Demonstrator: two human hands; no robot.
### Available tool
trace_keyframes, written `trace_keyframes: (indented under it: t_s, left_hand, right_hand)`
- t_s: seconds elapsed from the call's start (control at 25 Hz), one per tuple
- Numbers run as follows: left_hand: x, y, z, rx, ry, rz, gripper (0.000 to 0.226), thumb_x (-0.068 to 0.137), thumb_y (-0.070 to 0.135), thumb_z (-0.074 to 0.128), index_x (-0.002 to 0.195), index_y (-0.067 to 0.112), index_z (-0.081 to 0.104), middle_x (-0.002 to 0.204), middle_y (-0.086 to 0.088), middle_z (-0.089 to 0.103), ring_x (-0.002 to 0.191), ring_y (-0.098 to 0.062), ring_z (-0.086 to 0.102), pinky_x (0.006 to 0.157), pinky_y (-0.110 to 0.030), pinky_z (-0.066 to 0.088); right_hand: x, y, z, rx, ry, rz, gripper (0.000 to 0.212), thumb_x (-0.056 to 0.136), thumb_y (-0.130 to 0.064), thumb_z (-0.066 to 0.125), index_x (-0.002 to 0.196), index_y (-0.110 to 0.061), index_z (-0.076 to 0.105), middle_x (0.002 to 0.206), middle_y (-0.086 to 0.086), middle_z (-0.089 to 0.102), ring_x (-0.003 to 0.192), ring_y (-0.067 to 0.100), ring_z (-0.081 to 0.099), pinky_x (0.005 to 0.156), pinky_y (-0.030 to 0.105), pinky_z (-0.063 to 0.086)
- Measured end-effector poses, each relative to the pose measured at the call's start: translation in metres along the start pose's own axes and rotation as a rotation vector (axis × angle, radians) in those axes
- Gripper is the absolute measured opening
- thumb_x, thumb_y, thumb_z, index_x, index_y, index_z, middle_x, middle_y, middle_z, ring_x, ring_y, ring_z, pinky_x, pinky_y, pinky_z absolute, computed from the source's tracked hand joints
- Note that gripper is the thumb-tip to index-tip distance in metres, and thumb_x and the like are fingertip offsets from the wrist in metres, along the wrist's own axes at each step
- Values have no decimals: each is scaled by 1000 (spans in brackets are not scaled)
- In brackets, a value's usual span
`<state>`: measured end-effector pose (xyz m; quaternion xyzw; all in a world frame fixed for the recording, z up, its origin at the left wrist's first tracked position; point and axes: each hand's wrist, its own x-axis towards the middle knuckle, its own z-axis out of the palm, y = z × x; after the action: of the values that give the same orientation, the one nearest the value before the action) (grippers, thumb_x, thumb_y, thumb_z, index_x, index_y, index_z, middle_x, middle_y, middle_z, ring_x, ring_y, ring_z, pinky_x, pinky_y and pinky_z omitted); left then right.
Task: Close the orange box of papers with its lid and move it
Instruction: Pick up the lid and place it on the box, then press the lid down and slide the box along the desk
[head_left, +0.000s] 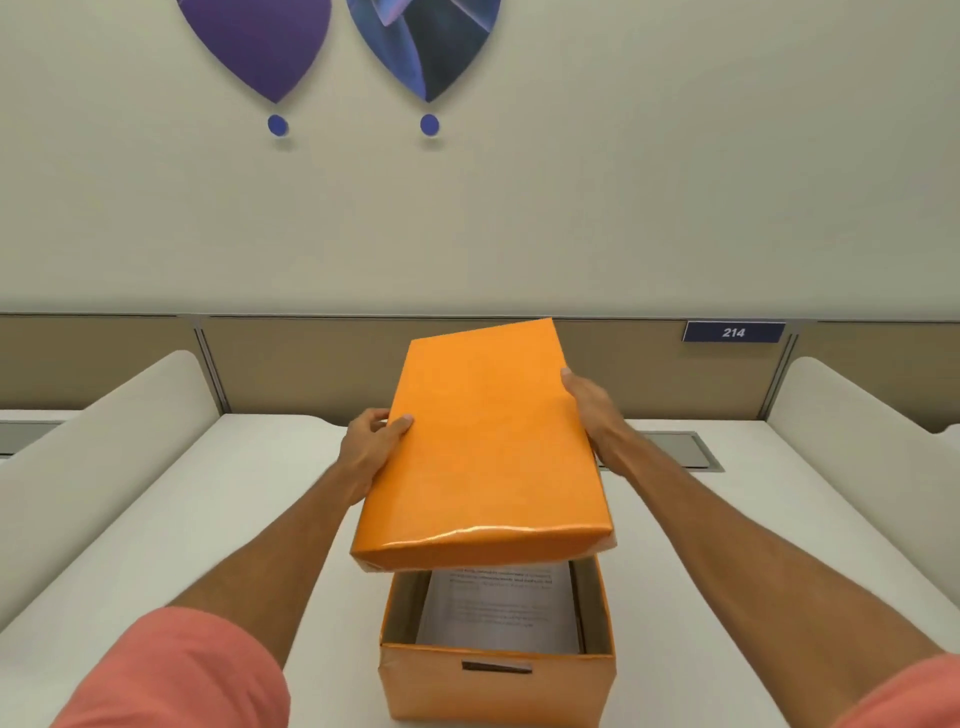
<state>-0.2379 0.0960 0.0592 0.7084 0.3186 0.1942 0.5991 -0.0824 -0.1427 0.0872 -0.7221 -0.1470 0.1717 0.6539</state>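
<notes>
An orange box (498, 691) stands on the white desk near its front edge, open at the top, with a slot handle in its near wall. Printed papers (498, 608) lie inside it. The orange lid (488, 447) hangs tilted above the box, its near edge just over the box's far part, covering the back of the opening. My left hand (371, 447) grips the lid's left side, thumb on top. My right hand (589, 410) holds its right side, fingers hidden underneath.
The white desk (218, 509) is bounded by rounded white dividers at left (109, 441) and right (852, 431). A grey cable hatch (680, 449) sits at the back right. A tan partition with a sign "214" (733, 332) runs behind.
</notes>
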Motion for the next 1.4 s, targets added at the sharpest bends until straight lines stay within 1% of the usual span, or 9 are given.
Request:
trace_keyframes:
  t_s: [0.08,0.16,0.24,0.4,0.6,0.72,0.88,1.12,1.4]
  left_hand:
    - [-2,-14,6,70,6,9,52,88,35,65,133,13,48,131,-12,56,101,-28,58,86,-43,51]
    - [-5,-28,13,135,-10,15,52,89,34,64,134,15,46,134,-11,54,101,-28,56,83,-40,49]
    - [-5,-39,20,219,-49,7,55,90,36,62,137,16,42,137,-11,51,106,-30,57,85,-40,49]
    - [-3,-51,32,324,-89,-24,59,91,40,59,139,12,39,140,-14,49,119,-34,54,93,-42,47]
    - [-3,-59,38,375,-103,-82,57,95,38,54,141,9,38,142,-16,48,123,-36,52,100,-47,45]
    - [-3,-64,41,395,-115,-95,58,95,40,52,142,9,37,143,-16,47,124,-36,52,101,-48,44]
    - [-7,-65,42,412,-118,-88,60,94,40,52,142,8,37,143,-17,47,125,-37,52,102,-49,44]
    - [-21,-69,34,414,-140,-111,65,91,46,55,143,13,34,145,-17,45,125,-38,52,102,-50,44]
    - [-43,-79,33,437,-200,-84,67,96,50,40,150,17,19,151,-15,38,130,-40,47,104,-54,41]
  right_hand:
    - [-2,30,-1,-82,-44,41,45,98,-39,49,134,-13,52,127,4,60,109,24,60,93,42,50]
    - [-4,55,0,-118,-15,69,38,99,-26,48,135,-12,50,128,7,60,104,24,60,85,38,49]
    - [-5,75,2,-131,42,125,35,99,-20,45,133,-12,50,124,9,61,102,28,61,85,40,51]
    - [1,98,-2,-192,67,235,37,95,-26,43,131,-15,48,127,11,60,108,32,60,96,52,50]
    - [-1,108,2,-191,71,314,40,98,-24,42,137,-12,45,129,12,58,112,34,58,97,50,49]
    - [1,113,2,-196,84,332,39,99,-22,42,135,-9,46,128,14,59,111,35,59,95,49,49]
    - [-1,119,1,-240,98,368,39,99,-25,42,133,-6,47,128,16,58,111,35,58,95,49,49]
    - [-18,118,0,-284,73,383,43,98,-32,41,135,-10,45,131,15,57,112,35,58,98,54,48]
    - [-55,123,3,-446,66,358,64,99,-50,33,147,-9,25,144,18,43,125,38,50,101,52,43]
